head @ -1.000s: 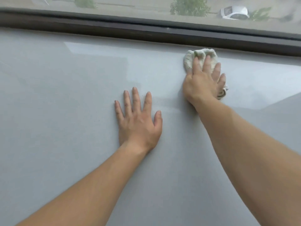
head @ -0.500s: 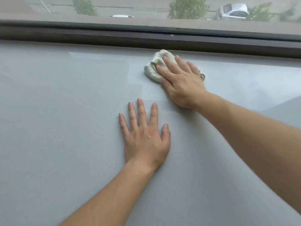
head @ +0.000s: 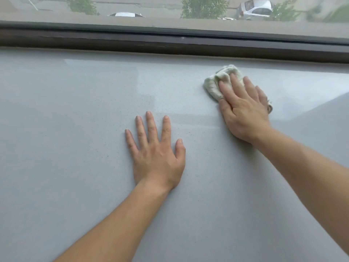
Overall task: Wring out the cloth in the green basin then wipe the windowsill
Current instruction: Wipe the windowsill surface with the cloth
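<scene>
A bunched white cloth (head: 217, 83) lies on the wide grey windowsill (head: 75, 129), toward the back right near the window frame. My right hand (head: 243, 110) presses flat on top of the cloth, fingers pointing up and left, covering most of it. My left hand (head: 156, 150) rests palm down on the bare sill in the middle, fingers spread, holding nothing. The green basin is out of view.
A dark window frame (head: 170, 41) runs along the back edge of the sill. Glass above it shows a street with trees and parked cars. A faint damp streak (head: 194, 118) marks the sill between my two hands.
My right hand slid the cloth left along the back of the sill, then back to the right. My left hand stayed planted in place.
</scene>
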{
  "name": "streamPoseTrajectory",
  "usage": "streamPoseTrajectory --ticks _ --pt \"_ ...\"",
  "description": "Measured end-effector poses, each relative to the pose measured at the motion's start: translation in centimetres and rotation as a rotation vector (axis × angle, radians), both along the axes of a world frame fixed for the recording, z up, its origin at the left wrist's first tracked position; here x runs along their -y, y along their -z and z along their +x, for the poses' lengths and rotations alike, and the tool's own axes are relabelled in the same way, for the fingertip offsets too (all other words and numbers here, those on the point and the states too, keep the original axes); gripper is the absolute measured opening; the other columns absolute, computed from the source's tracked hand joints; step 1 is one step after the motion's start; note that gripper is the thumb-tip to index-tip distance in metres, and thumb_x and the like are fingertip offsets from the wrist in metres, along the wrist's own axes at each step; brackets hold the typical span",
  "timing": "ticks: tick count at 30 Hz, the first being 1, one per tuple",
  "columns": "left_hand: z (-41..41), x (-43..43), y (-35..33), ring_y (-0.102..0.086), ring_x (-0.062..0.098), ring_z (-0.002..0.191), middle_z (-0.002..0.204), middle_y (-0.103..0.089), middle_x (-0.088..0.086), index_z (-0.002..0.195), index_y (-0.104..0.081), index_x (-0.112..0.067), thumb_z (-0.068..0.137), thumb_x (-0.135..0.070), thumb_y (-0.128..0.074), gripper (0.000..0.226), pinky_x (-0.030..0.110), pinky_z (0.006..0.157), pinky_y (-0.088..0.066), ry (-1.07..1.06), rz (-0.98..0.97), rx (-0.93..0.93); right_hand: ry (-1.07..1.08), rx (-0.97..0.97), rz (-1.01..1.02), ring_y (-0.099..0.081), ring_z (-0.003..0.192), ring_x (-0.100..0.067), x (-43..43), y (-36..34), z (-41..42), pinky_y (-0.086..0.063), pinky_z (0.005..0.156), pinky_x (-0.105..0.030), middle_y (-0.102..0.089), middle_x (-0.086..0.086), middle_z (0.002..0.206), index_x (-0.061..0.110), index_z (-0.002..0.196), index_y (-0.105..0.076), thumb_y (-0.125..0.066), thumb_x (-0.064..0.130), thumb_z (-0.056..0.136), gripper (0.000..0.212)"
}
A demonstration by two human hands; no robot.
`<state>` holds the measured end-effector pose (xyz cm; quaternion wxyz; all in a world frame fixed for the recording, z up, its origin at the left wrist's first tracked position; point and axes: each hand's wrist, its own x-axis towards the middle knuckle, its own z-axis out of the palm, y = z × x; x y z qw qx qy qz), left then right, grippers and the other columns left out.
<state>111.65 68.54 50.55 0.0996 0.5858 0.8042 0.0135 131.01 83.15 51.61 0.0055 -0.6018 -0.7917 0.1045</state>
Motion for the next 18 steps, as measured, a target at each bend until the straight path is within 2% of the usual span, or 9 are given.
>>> streamPoseTrajectory --ticks 2,6,8,11,14,16,18 --pt "-0.1 0.0 0.0 0.019 0.03 0.151 0.166 0.013 0.01 0.157 0.001 -0.029 0.093 -0.056 -0.01 0.071 0.059 0.119 0.007 0.001 -0.008 -0.008 -0.093 0.023 -0.024 0.002 0.154 -0.018 -0.9 -0.6 2.6 0.002 0.123 -0.042 -0.001 0.015 0.167 0.046 0.156 -0.014 -0.017 0.057 0.102 0.055" --pt "0.0 0.1 -0.2 0.021 0.029 0.15 0.165 0.016 0.009 0.157 0.004 -0.029 0.092 -0.057 -0.008 0.071 0.058 0.119 0.008 -0.005 -0.018 -0.011 0.222 0.003 -0.037 0.001 0.154 -0.023 -3.1 -0.5 4.1 0.002 0.123 -0.045 0.0 0.011 0.168 0.044 0.156 -0.014 -0.019 0.053 0.102 0.055" --pt "0.1 0.0 -0.2 0.021 0.029 0.15 0.165 0.016 0.009 0.157 0.005 -0.029 0.092 -0.056 -0.007 0.071 0.058 0.119 0.009 -0.01 -0.024 -0.012 0.272 0.021 -0.022 0.003 0.154 -0.024 -1.9 -0.4 2.6 0.003 0.122 -0.047 0.001 0.009 0.168 0.042 0.157 -0.012 -0.02 0.05 0.102 0.057" --pt "0.2 0.0 -0.2 0.02 0.029 0.151 0.166 0.014 0.01 0.157 0.003 -0.029 0.092 -0.056 -0.008 0.072 0.059 0.119 0.008 -0.012 -0.023 -0.023 0.043 0.027 -0.019 0.007 0.154 -0.022 2.2 -0.3 1.8 0.004 0.123 -0.046 0.005 0.01 0.168 0.044 0.157 -0.006 -0.019 0.051 0.102 0.057" --pt "0.1 0.0 -0.1 0.017 0.029 0.151 0.166 0.01 0.01 0.158 -0.002 -0.029 0.092 -0.056 -0.011 0.071 0.058 0.119 0.007 -0.013 -0.005 -0.028 -0.172 0.023 -0.031 0.006 0.154 -0.017 4.1 -0.8 4.4 0.003 0.123 -0.042 0.003 0.017 0.166 0.047 0.156 -0.011 -0.014 0.055 0.102 0.055" --pt "0.1 0.1 -0.1 0.016 0.029 0.152 0.166 0.008 0.01 0.158 -0.003 -0.029 0.092 -0.056 -0.011 0.071 0.058 0.119 0.007 -0.01 -0.001 -0.029 -0.128 0.028 -0.027 0.003 0.154 -0.017 2.2 -0.7 6.5 0.002 0.123 -0.041 0.002 0.018 0.166 0.048 0.155 -0.012 -0.014 0.058 0.101 0.055" --pt "0.2 0.1 0.0 0.017 0.028 0.152 0.166 0.009 0.009 0.158 -0.002 -0.029 0.093 -0.057 -0.01 0.071 0.058 0.119 0.008 -0.011 -0.002 -0.03 0.064 0.004 -0.032 0.001 0.154 -0.02 0.2 -0.5 7.3 0.001 0.123 -0.044 0.001 0.014 0.168 0.047 0.156 -0.012 -0.016 0.056 0.103 0.054"
